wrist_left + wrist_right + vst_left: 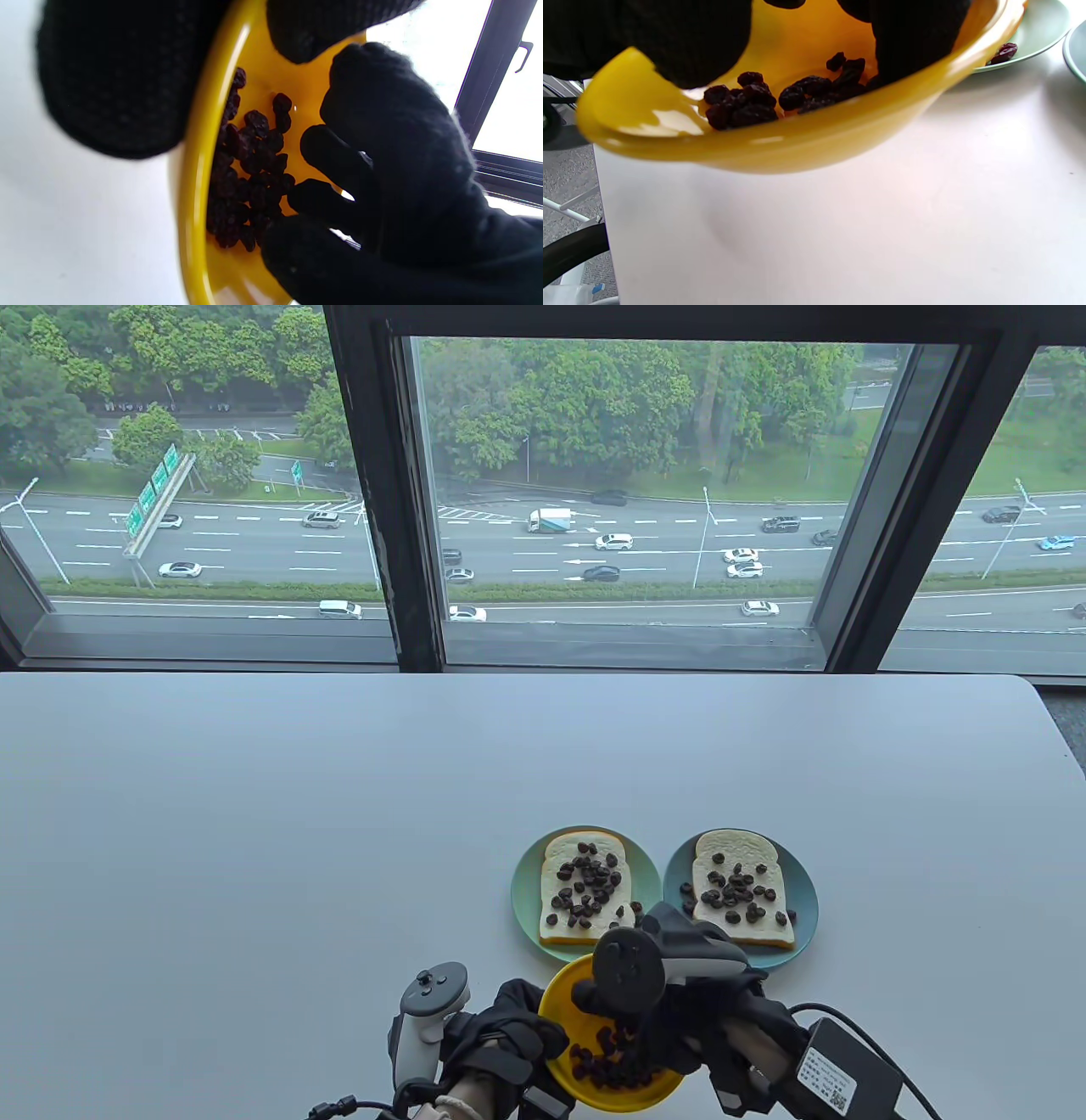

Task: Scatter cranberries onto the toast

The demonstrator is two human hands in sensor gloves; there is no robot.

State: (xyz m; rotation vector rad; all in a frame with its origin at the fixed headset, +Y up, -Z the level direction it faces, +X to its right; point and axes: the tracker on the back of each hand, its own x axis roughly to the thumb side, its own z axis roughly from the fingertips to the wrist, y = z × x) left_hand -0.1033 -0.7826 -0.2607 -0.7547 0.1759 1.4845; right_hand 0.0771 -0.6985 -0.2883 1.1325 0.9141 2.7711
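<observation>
Two slices of toast lie on teal plates, the left toast (585, 891) on the left plate (524, 891) and the right toast (742, 891) on the right plate (806, 899). Both carry several dark cranberries. My left hand (509, 1035) grips the rim of a yellow bowl (564, 984) and holds it tilted just above the table. The bowl (191, 169) holds a pile of cranberries (246, 178). My right hand (670, 1027) reaches into the bowl, and its fingertips (303, 195) touch the pile. Its thumb is hidden. The bowl (814, 144) and its cranberries (746, 101) also show in the right wrist view.
The white table (339, 831) runs back to a window. Its near edge (596, 203) lies just below the bowl, with floor beyond. A plate's rim (1039, 29) with a loose cranberry (1003, 51) sits behind the bowl. A cabled box (848, 1069) rides on my right wrist.
</observation>
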